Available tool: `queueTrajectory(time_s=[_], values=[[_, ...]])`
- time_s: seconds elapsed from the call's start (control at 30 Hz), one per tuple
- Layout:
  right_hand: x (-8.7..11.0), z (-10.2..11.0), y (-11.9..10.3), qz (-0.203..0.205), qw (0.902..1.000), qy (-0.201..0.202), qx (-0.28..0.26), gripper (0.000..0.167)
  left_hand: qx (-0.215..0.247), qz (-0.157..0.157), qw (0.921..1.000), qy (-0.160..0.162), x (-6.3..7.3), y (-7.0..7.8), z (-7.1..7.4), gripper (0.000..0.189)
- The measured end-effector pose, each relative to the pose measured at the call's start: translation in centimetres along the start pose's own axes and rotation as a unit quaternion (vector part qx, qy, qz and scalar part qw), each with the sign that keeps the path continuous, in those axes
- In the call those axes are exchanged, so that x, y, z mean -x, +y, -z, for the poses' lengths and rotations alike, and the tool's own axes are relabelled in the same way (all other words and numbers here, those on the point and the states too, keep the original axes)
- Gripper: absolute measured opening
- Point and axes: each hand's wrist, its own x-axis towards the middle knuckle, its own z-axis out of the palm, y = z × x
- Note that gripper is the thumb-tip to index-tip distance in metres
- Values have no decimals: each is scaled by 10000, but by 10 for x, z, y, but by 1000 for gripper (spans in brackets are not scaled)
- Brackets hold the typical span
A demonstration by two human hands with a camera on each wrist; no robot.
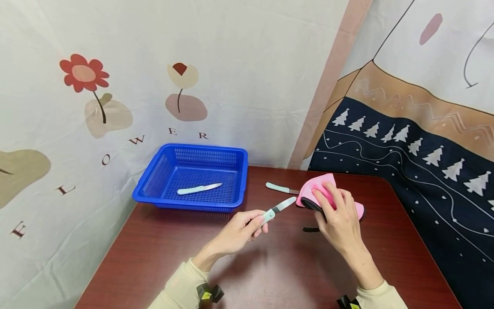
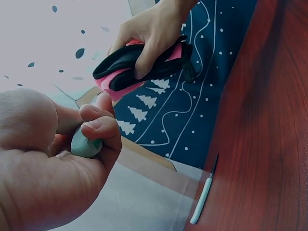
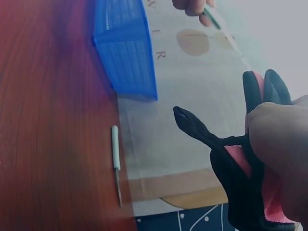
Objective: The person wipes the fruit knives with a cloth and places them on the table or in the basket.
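We've got the short knife (image 1: 275, 210), pale mint-green handle and silvery metal blade, above the glossy reddish-brown table (image 1: 278, 274) in the left hand (image 1: 241, 231), fingers curled round the handle. Long axis points away and right; tip sits just beside the folded pink cloth with black edging (image 1: 310, 189), pinched by the right hand (image 1: 341, 219). Contact: can't tell. Dark band at blade's base.
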Motion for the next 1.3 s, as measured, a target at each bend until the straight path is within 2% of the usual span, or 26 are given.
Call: queueTrajectory(time_s=[0.23, 0.4, 0.5, 0.7, 0.8, 0.97, 1.3], values=[[1, 3, 4, -226, 9997, 106, -49, 52, 94, -68, 9999, 38, 0, -2, 1, 33], [-3, 5, -4, -136, 9992, 205, -301, 46, 42, -167, 9998, 78, 0, -4, 1, 32], [-6, 6, -13, 62, 9983, 369, -455, 39, 32, -168, 9998, 108, 0, -4, 1, 32], [-12, 5, -36, 747, 9942, 518, -576, 39, -5, -69, 9999, 142, -2, -5, 0, 32], [-14, 3, -46, 1111, 9913, 417, -565, 36, -57, -89, 9999, 122, -2, -5, 0, 33], [-14, -3, -58, 1558, 9861, 158, -565, 34, -278, -291, 9991, 100, -3, -4, 1, 31], [-12, -9, -63, 1799, 9825, -206, -444, 37, -334, -348, 9988, 5, -2, -3, 0, 31]])
